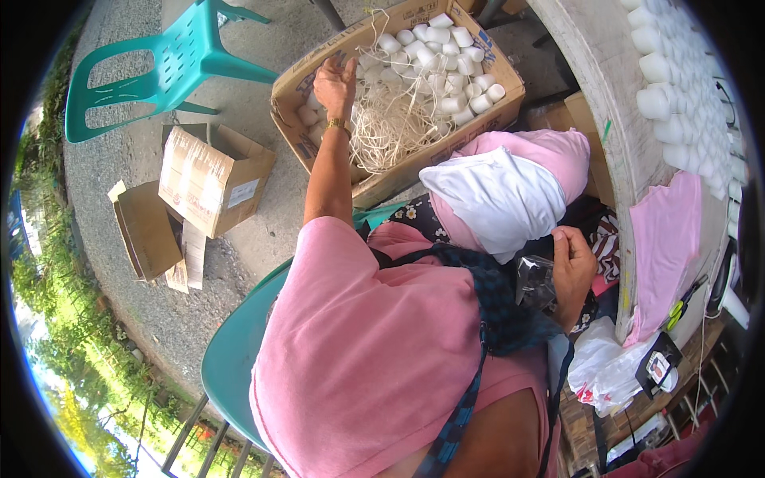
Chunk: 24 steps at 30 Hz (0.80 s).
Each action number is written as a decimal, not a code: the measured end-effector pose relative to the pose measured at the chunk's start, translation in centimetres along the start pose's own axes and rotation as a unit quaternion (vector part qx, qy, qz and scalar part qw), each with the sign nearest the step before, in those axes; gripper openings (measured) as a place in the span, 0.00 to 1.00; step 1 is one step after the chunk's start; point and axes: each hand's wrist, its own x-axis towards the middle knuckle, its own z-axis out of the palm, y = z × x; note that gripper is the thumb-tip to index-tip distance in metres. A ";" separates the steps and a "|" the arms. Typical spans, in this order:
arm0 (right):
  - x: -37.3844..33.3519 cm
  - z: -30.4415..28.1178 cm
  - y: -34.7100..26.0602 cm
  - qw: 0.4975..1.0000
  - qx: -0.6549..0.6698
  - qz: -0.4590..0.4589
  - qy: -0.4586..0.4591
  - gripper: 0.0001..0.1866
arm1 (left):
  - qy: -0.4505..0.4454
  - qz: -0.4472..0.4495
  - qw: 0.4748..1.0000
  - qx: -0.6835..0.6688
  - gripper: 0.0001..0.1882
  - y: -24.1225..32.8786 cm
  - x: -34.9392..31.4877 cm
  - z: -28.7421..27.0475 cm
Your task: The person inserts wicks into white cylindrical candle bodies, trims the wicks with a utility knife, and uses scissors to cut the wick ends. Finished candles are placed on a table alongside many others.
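My left hand [335,86] reaches out over the far left rim of a large cardboard box [398,169]. Its fingers bend away from me and their tips are hidden, so a hold on anything does not show. Inside the box lie many white cylindrical pieces [437,60] and a tangled heap of cream-coloured string [390,131]. On my lap rests a bundle of white cloth [494,195] over pink cloth [570,155]. Beside it my right hand [574,271] is closed, thumb and finger pinched together near the white cloth's edge; what they hold is too small to make out.
A green plastic chair [171,68] and two opened cartons, one brown [251,187] and one flattened [143,231], stand on the left. To the right, a table [606,88] bears rows of white cylinders [669,103], pink fabric [665,239], scissors [681,307] and a plastic bag [598,358].
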 end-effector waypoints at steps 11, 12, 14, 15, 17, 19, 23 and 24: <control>-0.3 -0.4 -0.1 1.000 -0.005 0.017 0.018 0.09 | -0.004 -0.039 0.996 -0.077 0.16 4.2 2.0 0.1; -0.3 -0.5 -0.1 1.000 -0.002 0.016 0.021 0.08 | -0.033 -0.024 0.994 -0.105 0.15 5.0 2.0 -0.4; -0.3 -0.7 -0.3 0.999 0.030 0.009 0.028 0.07 | -0.082 0.048 0.981 -0.169 0.15 8.2 1.0 -2.0; -0.6 -1.1 -1.0 0.998 0.053 0.013 0.042 0.06 | -0.109 0.104 0.974 -0.169 0.14 11.4 0.2 -2.9; 0.5 -1.1 -1.8 0.994 0.093 -0.026 0.043 0.04 | -0.066 0.281 0.943 -0.168 0.13 16.0 -1.4 -6.4; 2.1 -1.4 -3.6 0.987 0.131 -0.087 0.037 0.05 | -0.045 0.376 0.893 -0.244 0.11 20.2 -3.2 -9.3; 3.6 -2.4 -6.5 0.969 0.168 -0.174 0.041 0.09 | -0.148 0.300 0.880 -0.336 0.10 25.1 -5.4 -11.0; 3.4 -2.4 -6.5 0.968 0.168 -0.180 0.051 0.10 | -0.165 0.280 0.894 -0.309 0.11 25.2 -5.7 -11.3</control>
